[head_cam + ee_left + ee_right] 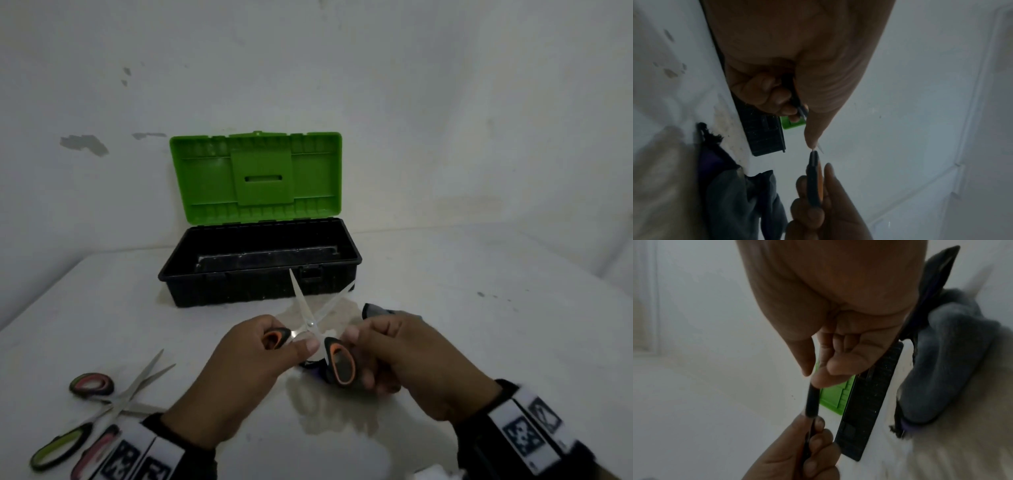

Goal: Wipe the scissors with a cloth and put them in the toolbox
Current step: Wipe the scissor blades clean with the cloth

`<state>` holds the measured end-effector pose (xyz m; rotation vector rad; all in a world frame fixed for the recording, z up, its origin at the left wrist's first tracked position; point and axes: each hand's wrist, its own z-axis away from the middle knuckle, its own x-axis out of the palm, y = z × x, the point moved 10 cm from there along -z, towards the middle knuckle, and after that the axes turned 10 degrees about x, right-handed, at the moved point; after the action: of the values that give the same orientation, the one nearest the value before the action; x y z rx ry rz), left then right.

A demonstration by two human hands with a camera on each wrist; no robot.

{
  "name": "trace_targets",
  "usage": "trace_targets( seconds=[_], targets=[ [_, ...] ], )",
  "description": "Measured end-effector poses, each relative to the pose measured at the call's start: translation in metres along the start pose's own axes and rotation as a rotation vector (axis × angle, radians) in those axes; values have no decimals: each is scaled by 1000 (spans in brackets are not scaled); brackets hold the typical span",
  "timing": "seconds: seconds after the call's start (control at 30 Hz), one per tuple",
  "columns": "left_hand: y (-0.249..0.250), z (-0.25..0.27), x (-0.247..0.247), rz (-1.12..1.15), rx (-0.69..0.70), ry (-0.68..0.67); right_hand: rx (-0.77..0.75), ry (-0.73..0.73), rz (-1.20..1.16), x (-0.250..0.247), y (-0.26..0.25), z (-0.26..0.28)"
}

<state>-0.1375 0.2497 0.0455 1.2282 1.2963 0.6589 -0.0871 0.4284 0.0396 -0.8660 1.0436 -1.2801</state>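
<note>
I hold orange-and-black scissors [310, 323] above the white table, their blades spread in a V toward the toolbox. My left hand [291, 342] pinches the small handle loop [791, 91]. My right hand [359, 356] grips the large handle loop [812, 400]. A grey and dark cloth [375, 311] lies crumpled on the table just beyond my right hand, touched by neither hand; the wrist views also show this cloth [740, 194] [953, 363]. The toolbox [239, 287] stands behind the scissors, its black base showing nothing inside and its green lid [205, 178] upright against the wall.
Two more pairs of scissors lie crossed at the near left of the table, one pink-handled [92, 383], one green-handled [61, 445]. A white wall rises close behind the toolbox. Something white [431, 474] shows at the bottom edge.
</note>
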Motion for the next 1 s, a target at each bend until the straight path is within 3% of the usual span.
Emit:
trace_targets(
  seconds=[0.13, 0.27, 0.4, 0.57, 0.63, 0.73, 0.9, 1.0],
  targets=[
    [-7, -6, -6, -104, 40, 85, -139, 368, 684, -42, -24, -19],
    [-9, -12, -13, -168, 83, 144, -94, 379, 1260, -42, -19, -42],
    [-8, -18, -14, -221, 107, 178, -87, 365, 1501, -35, -9, -61],
    [-4, -20, -11, -246, 128, 171, -91, 409, 1614, -43, -10, -76],
    [-1, -20, -12, -242, 146, 176, -86, 402, 1571, -50, -11, -79],
    [-2, -20, -15, -225, 152, 189, -75, 380, 1272, -67, -22, -79],
    [-5, -22, -22, -204, 125, 192, -129, 358, 310, -95, -44, -51],
    [0, -23, -24, -217, 110, 192, -195, 294, -179, -87, -49, -37]
  ],
)
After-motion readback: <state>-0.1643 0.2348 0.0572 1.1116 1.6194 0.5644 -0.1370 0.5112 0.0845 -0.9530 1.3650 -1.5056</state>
